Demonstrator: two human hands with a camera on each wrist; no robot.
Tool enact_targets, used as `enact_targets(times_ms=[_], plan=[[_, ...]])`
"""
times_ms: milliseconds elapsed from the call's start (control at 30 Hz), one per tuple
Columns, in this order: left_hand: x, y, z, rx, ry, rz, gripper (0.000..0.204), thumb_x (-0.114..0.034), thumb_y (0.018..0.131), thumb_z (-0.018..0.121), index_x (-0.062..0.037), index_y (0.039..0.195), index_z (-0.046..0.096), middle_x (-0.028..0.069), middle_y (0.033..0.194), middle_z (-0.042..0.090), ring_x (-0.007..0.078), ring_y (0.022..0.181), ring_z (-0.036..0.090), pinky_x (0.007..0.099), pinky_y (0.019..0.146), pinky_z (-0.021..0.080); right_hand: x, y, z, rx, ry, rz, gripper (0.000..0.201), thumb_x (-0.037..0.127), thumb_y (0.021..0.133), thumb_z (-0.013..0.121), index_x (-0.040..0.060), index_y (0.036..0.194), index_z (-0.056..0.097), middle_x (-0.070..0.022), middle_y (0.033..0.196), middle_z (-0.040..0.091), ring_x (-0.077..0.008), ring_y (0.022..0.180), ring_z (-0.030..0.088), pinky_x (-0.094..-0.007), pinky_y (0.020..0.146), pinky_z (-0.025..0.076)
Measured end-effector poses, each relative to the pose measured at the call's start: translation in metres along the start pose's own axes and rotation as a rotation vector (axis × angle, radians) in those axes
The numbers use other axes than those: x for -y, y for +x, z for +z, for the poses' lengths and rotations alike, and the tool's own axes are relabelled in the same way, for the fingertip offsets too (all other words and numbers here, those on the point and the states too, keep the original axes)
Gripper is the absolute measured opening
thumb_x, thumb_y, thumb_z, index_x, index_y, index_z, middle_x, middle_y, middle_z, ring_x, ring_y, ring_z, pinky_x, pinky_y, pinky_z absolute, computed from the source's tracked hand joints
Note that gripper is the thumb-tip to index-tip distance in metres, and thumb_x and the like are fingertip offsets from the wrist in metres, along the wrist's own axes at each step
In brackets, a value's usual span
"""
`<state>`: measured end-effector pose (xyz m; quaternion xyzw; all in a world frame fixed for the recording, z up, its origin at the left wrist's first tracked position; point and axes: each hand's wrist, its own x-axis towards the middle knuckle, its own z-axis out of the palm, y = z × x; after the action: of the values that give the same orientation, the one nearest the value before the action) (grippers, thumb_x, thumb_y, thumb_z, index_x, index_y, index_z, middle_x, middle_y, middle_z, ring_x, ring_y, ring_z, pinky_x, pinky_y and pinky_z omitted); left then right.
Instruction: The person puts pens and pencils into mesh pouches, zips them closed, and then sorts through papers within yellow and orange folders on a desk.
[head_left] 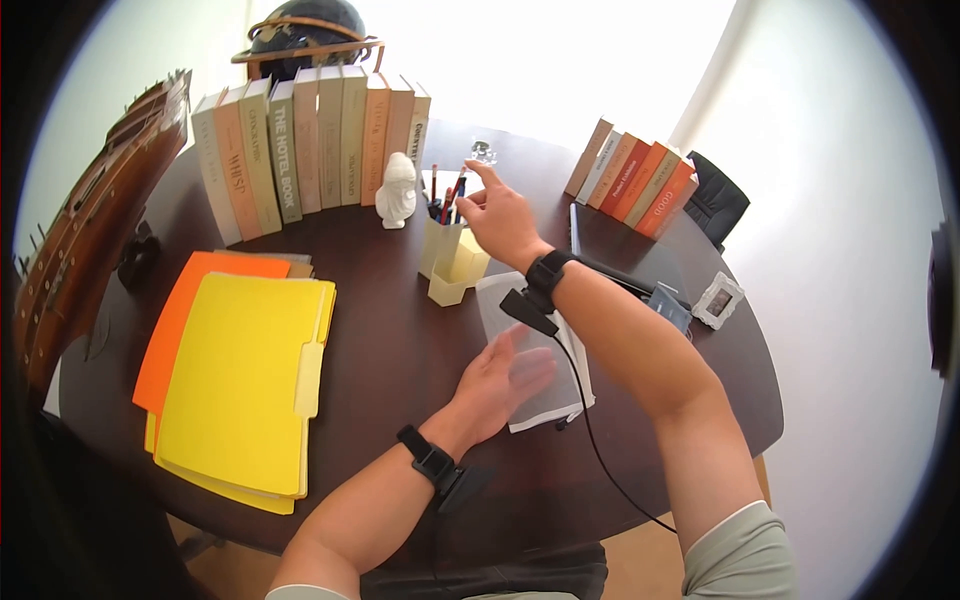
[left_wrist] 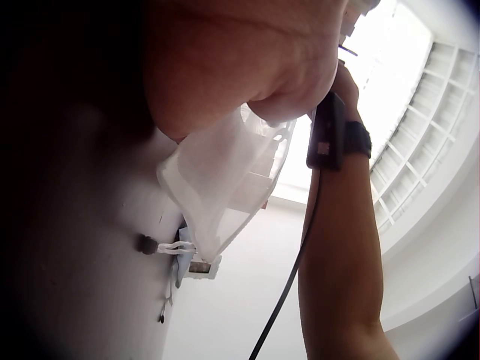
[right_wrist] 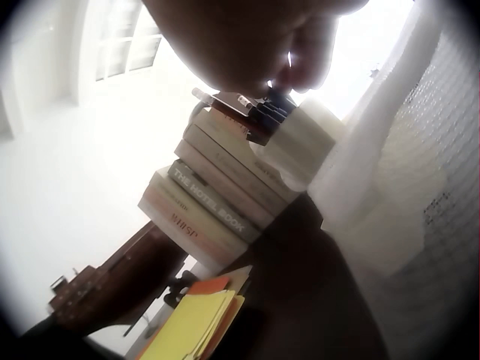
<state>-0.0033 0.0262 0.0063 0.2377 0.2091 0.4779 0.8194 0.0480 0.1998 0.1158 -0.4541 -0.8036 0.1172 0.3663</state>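
My right hand (head_left: 505,222) is at the top of a pale pen holder (head_left: 438,250), index finger and thumb beside the pens and pencils (head_left: 446,200) standing in it. In the right wrist view the fingertips overlap the dark blue pens (right_wrist: 274,112); I cannot tell whether they grip one. A pale yellow block (head_left: 470,258) sits in the holder's front compartment. My left hand (head_left: 490,385), blurred by motion, has its fingers straight over a translucent white mesh pouch (head_left: 555,385) with a zip edge. In the left wrist view the pouch (left_wrist: 214,180) rises off the tabletop beyond the palm.
Yellow folders (head_left: 240,380) and an orange folder (head_left: 170,330) lie at the left, near a guitar (head_left: 110,200). A white bust (head_left: 397,192) stands before a row of books (head_left: 330,140) and a globe (head_left: 305,35). More books (head_left: 635,180) and a small frame (head_left: 717,300) are at the right.
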Motion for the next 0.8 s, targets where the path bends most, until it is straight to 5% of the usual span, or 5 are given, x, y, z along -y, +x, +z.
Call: enact_targets(times_ms=[100,267,367,533,800], plan=[[0.001,0.001,0.000,-0.007,-0.002,0.002,0.059,-0.042,0.114,0.028,-0.0086,0.162,0.022,0.0271,0.152,0.045,0.0379,0.138,0.051,0.0495,0.121,0.041,-0.007,0.000,0.003,0.002,-0.132,-0.064,0.054,0.021,0.096,0.061,0.0163,0.149,0.050,-0.0120,0.096,0.078,-0.0363,0.091,0.073,-0.0443,0.084,0.056],[0.002,0.002,0.001,-0.026,0.004,0.002,0.059,-0.042,0.114,0.029,-0.0107,0.162,0.018,0.0273,0.151,0.046,0.0380,0.138,0.051,0.0493,0.121,0.042,-0.013,-0.006,0.005,0.125,-0.248,-0.074,0.034,0.020,0.097,0.059,0.0117,0.128,0.070,-0.0209,0.121,0.071,-0.0387,0.102,0.070,-0.0478,0.093,0.054],[0.002,0.001,0.002,-0.057,-0.006,-0.004,0.059,-0.043,0.114,0.029,-0.0123,0.162,0.018,0.0262,0.151,0.047,0.0378,0.138,0.051,0.0493,0.121,0.042,-0.010,-0.009,-0.001,0.151,-0.266,-0.085,0.037,0.021,0.099,0.056,0.0104,0.132,0.068,-0.0210,0.122,0.069,-0.0393,0.113,0.066,-0.0479,0.099,0.052],[0.006,0.003,-0.002,-0.049,-0.009,0.031,0.059,-0.044,0.113,0.031,-0.0104,0.162,0.024,0.0267,0.150,0.047,0.0380,0.135,0.053,0.0500,0.120,0.042,-0.017,-0.028,-0.013,-0.007,-0.070,-0.141,0.044,0.017,0.094,0.064,0.0067,0.136,0.064,-0.0235,0.122,0.069,-0.0400,0.113,0.066,-0.0465,0.100,0.052],[0.009,0.004,-0.008,-0.002,0.021,0.048,0.058,-0.049,0.112,0.033,-0.0191,0.162,0.029,0.0257,0.156,0.041,0.0373,0.138,0.049,0.0487,0.120,0.039,-0.031,-0.139,-0.088,-0.464,0.322,0.117,0.028,0.015,0.099,0.067,0.0043,0.124,0.071,-0.0128,0.108,0.075,-0.0182,0.092,0.072,-0.0314,0.082,0.058]])
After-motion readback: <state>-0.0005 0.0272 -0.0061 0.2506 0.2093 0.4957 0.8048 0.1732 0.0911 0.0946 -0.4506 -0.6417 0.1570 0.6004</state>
